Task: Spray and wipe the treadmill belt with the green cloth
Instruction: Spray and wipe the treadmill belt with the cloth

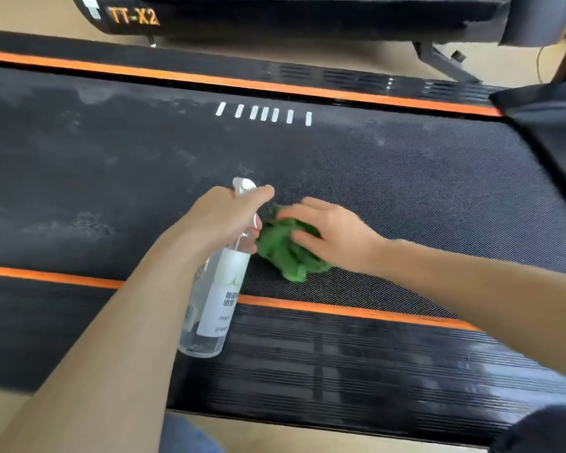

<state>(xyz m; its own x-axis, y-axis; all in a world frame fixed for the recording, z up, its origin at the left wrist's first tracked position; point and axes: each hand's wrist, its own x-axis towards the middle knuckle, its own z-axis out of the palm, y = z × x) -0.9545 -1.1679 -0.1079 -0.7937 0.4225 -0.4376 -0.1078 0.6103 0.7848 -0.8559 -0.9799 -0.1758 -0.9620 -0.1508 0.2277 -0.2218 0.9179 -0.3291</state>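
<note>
The black treadmill belt (406, 178) runs across the view, dusty grey on its left half. My left hand (224, 217) grips the neck of a clear spray bottle (214, 305) with a white nozzle, held above the belt's near edge. Just to its right, my right hand (332, 233) rests with straight fingers on a crumpled green cloth (285, 256), pressing it on the belt. The hands almost touch each other.
Orange stripes (340, 310) border the belt on both sides, with ribbed black side rails (340, 364) outside them. A second treadmill marked TT-X2 (134, 18) stands beyond. A dark motor cover (549, 125) rises at the right. Tan floor shows at the bottom edge.
</note>
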